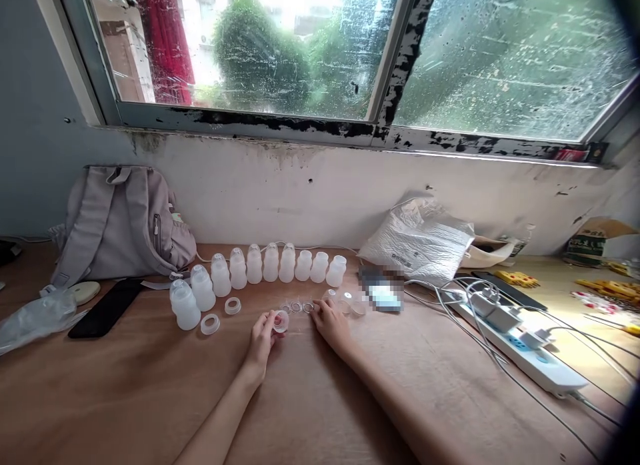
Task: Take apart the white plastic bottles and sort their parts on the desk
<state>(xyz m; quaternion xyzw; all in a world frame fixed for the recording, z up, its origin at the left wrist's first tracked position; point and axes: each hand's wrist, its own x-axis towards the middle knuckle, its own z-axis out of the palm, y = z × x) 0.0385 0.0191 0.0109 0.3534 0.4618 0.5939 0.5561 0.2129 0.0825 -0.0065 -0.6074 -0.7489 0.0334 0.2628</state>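
Observation:
My left hand [261, 338] is closed around a small translucent ring-shaped bottle collar [281, 322], its round opening facing me. My right hand [332, 322] rests low on the table, fingers stretched out, fingertips beside a thin clear ring [308, 308]. More thin rings [296, 306] lie in a row between my hands. Just beyond the right hand are several clear dome-shaped pieces [358, 304], partly covered by it. Frosted baby bottles [221, 276] stand in a curved row behind, most with clear tops. Two loose white collars [210, 324] lie near the left-hand bottles.
A black phone [106, 309], a plastic bag [37, 318] and a grey backpack [117, 225] are at the left. To the right are a silver pouch [420, 238], a power strip [530, 352] with tangled cables, and yellow pieces [517, 279]. The wall and window stand behind.

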